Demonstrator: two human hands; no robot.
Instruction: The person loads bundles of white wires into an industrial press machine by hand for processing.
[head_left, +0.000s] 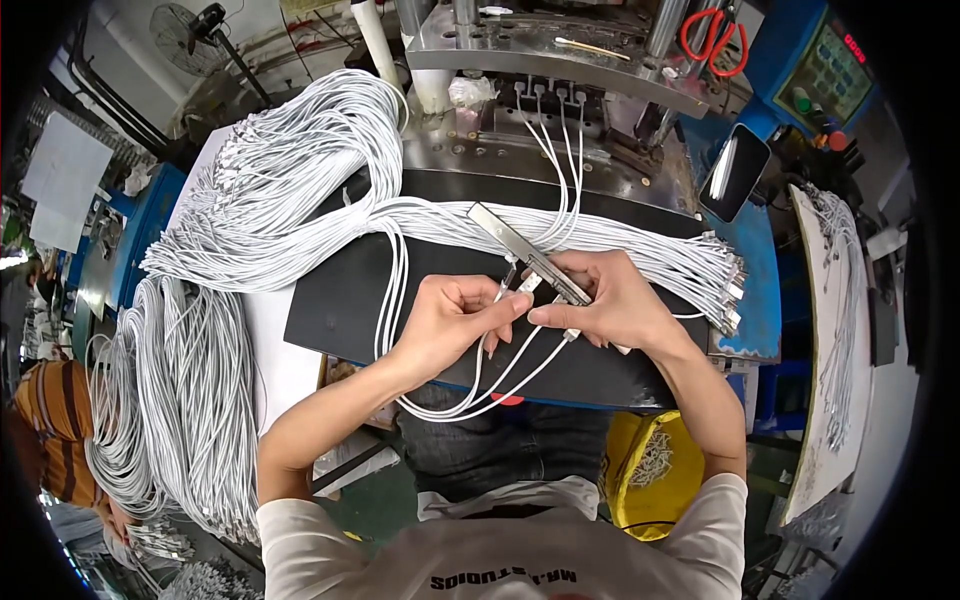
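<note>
My right hand (615, 300) grips a long flat metal bar (528, 253), tilted with its far end toward the upper left. White cable ends with plugs hang from the bar's near side, one plug (571, 335) showing below my right fingers. Beside it, my left hand (455, 315) is closed, thumb and forefinger pinching a white cable (483, 355) near its connector end. The fingertips of both hands almost meet at the bar. Looped cables (440, 408) hang over the black work surface's near edge. Behind my hands lies a long bundle of white cables (640, 240).
A press with a metal die (460, 140) stands ahead, several cables (560, 150) plugged into it. Red-handled scissors (714, 42), a phone (735, 172) and a blue control box (825, 65) are at the right. Cable heaps (310, 130) fill the left. A yellow bin (690, 480) stands below right.
</note>
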